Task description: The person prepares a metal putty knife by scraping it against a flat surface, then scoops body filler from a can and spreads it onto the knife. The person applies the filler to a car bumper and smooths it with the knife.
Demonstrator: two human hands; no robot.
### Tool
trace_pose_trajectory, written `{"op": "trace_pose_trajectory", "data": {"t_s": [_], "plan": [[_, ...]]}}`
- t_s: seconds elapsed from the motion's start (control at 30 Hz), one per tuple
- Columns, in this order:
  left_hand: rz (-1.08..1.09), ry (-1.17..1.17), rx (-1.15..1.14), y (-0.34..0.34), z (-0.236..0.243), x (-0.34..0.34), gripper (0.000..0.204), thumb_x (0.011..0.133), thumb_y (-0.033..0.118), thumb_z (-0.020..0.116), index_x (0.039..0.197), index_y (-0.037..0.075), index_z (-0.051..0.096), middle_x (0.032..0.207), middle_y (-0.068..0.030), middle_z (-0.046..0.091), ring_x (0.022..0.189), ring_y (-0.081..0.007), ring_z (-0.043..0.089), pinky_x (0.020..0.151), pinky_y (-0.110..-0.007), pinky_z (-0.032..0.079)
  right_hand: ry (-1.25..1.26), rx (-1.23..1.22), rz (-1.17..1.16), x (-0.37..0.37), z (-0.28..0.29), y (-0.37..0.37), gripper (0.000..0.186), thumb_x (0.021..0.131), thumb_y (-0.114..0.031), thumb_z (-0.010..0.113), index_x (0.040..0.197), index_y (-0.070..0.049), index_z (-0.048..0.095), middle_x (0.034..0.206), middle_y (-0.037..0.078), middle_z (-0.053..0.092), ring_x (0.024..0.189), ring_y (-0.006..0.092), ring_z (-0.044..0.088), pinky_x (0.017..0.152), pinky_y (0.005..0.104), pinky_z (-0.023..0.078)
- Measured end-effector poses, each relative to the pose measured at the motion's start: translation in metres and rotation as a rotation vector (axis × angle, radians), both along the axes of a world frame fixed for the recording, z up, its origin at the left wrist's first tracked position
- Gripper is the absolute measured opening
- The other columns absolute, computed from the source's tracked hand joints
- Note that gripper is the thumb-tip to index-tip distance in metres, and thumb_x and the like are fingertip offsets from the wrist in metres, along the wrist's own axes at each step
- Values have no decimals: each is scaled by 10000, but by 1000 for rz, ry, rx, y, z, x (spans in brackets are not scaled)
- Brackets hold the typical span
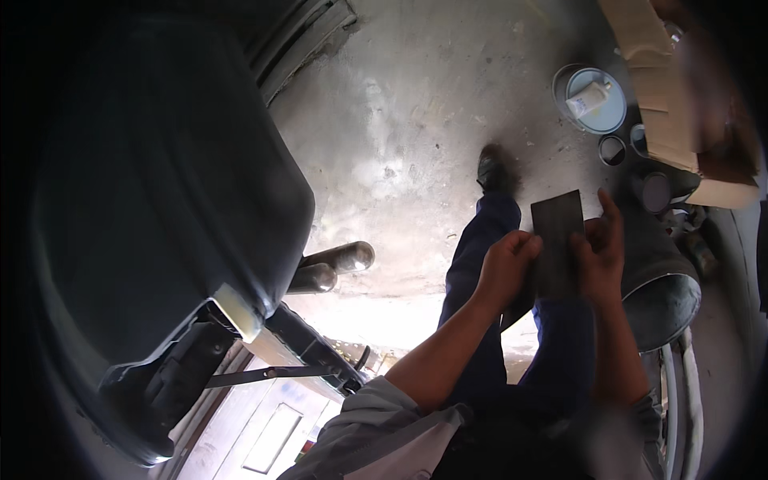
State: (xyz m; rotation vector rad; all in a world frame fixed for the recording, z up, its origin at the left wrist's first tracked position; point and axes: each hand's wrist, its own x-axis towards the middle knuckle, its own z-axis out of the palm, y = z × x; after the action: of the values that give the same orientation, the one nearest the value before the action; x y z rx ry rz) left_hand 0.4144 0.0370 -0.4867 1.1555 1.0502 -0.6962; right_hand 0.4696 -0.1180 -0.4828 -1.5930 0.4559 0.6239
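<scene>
A dark grey rectangular sheet, by its look sandpaper [558,240], is held up in front of my legs. My left hand [506,270] pinches its left edge between thumb and fingers. On the opposite edge, my right hand [602,258] grips with the thumb on the sheet's face, while the index finger points up and away. The lower part of the sheet is in shadow above my dark blue trousers [480,264].
A large dark, glossy vehicle body panel [176,176] fills the left, with rounded metal tubes [344,258] beside it. At the right are a lidded bucket [614,112] bearing a white tube [588,99], small cans, a cardboard box [664,120] and a large open drum [664,308].
</scene>
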Motion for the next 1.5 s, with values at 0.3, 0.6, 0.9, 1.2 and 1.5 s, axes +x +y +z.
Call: {"op": "trace_pose_trajectory", "data": {"t_s": [0.3,0.6,0.9,1.2,1.5], "plan": [[-202,-114,181,23,-40,-30,181,961,203,570,977,27,609,808,-54,662,726,-98,598,679,-261,479,31,104,-128,3,-88,42,691,827,-20,592,1459,-29,313,888,41,597,804,97,573,739,231,464],[-470,-477,621,134,-72,-3,193,956,190,581,953,-2,566,710,-85,617,668,-131,588,629,-291,480,218,826,371,44,-142,126,545,820,-150,676,1306,27,505,1105,161,649,911,217,669,722,304,553],[-235,-395,789,187,-63,-19,189,964,186,599,925,1,594,711,-22,615,668,-77,541,614,-243,455,191,948,754,63,-140,189,596,867,-191,643,1369,57,437,1027,185,669,799,283,704,584,353,585],[95,-387,838,207,-54,-77,151,988,131,527,929,10,595,730,-10,601,613,-51,510,562,-206,418,-239,807,582,20,-148,246,538,969,-220,569,1444,-53,381,1135,123,651,897,207,695,692,298,554],[347,-246,925,190,-28,-168,179,980,165,545,881,18,569,638,-27,571,521,-73,487,483,-209,386,-668,656,501,-67,-136,328,351,943,-151,577,1228,39,501,888,181,625,815,319,668,670,382,550]]}}
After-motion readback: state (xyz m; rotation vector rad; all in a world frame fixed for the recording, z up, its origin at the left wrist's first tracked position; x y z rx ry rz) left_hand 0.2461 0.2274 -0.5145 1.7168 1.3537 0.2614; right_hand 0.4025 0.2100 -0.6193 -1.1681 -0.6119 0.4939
